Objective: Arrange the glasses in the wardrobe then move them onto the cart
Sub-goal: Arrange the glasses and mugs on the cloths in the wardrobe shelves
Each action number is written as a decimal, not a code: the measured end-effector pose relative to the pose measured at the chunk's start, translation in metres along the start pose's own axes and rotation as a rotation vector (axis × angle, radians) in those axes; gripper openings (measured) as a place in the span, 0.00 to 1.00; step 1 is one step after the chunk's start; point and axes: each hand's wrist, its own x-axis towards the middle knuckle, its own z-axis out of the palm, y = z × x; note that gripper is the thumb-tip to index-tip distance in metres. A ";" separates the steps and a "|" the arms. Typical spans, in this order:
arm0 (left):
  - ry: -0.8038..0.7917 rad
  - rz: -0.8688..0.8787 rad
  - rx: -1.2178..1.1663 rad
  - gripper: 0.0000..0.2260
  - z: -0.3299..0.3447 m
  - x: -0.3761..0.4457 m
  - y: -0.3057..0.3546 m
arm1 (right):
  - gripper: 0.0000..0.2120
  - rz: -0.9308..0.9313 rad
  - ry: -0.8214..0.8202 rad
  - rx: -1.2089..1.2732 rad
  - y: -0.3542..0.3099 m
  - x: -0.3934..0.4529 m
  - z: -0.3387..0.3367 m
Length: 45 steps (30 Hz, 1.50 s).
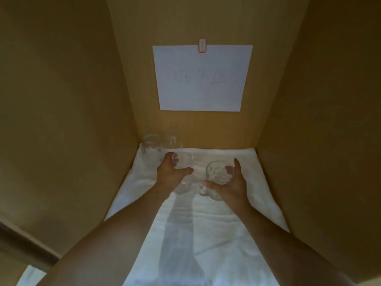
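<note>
The step in hand appears to be the arranging stage inside the wardrobe (pixel 309 100); no cart is in view. The left hand (pixel 171 174) grips 1 clear glass (pixel 183 162), fingers and thumb curled around its wall. The right hand (pixel 228 182) grips a 2nd glass (pixel 218 172) the same way, just right of the 1st. Both glasses sit low over the white cloth (pixel 206 234) on the wardrobe floor; contact with the cloth cannot be confirmed. Each glass stands roughly upright, long axis vertical, mouth upward toward the camera. 2 further glasses (pixel 152 149) stand in the back-left corner, just beyond the left hand. The next move likely calls for setting both held glasses beside that pair without knocking rims together.
</note>
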 end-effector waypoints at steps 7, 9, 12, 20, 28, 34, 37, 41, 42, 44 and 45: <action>-0.138 -0.005 -0.105 0.32 -0.012 0.012 -0.009 | 0.64 0.081 -0.032 0.059 0.026 -0.018 -0.005; -0.156 -0.002 -0.101 0.35 -0.016 0.012 -0.013 | 0.54 0.079 -0.034 0.031 0.031 -0.020 -0.003; -0.175 0.011 -0.093 0.37 -0.019 0.015 -0.019 | 0.43 0.068 -0.082 0.052 0.026 -0.013 -0.001; -0.214 0.029 -0.082 0.36 -0.026 0.016 -0.023 | 0.50 0.154 0.067 0.059 -0.007 0.019 -0.008; -0.235 0.028 -0.122 0.37 -0.026 0.017 -0.020 | 0.55 -0.043 -0.005 -0.351 -0.048 0.074 -0.016; -0.220 0.000 -0.151 0.37 -0.027 0.017 -0.021 | 0.53 -0.251 -0.222 -0.546 -0.064 0.087 0.013; -0.231 -0.007 -0.162 0.36 -0.028 0.015 -0.025 | 0.52 -0.332 -0.261 -0.605 -0.068 0.093 0.033; -0.252 -0.010 -0.167 0.37 -0.029 0.011 -0.025 | 0.52 -0.388 -0.304 -0.696 -0.073 0.102 0.050; -0.253 -0.009 -0.168 0.38 -0.030 0.011 -0.025 | 0.52 -0.403 -0.309 -0.712 -0.075 0.105 0.053; -0.253 -0.010 -0.173 0.37 -0.031 0.011 -0.024 | 0.52 -0.429 -0.314 -0.734 -0.078 0.109 0.057; -0.250 -0.012 -0.175 0.37 -0.032 0.010 -0.024 | 0.51 -0.435 -0.317 -0.748 -0.080 0.111 0.059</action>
